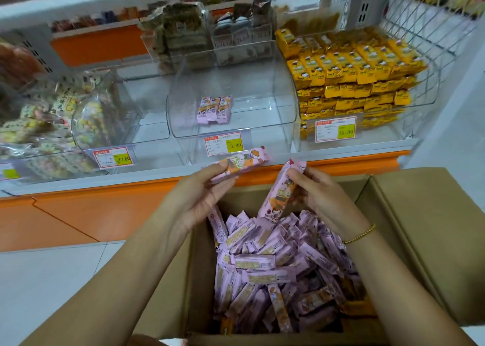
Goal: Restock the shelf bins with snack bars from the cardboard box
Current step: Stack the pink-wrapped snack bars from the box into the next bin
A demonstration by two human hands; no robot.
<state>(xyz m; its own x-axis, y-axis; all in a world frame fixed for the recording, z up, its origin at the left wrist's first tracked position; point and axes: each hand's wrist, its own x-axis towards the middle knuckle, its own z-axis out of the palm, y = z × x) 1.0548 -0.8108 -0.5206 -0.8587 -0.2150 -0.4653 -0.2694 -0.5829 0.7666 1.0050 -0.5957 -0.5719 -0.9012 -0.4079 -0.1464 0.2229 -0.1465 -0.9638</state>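
Now pink snack bars (240, 163) are pinched by the left hand (199, 192) and right hand (324, 196), at twelve o'clock over the cardboard box (409, 214).

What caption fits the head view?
Left hand and right hand each hold a pink snack bar above the cardboard box.

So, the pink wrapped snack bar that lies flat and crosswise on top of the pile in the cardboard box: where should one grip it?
Probably at its middle, from straight above, pinching across the narrow width. The pink wrapped snack bar lies flat on top of the pile in the brown cardboard box, nothing covering it.
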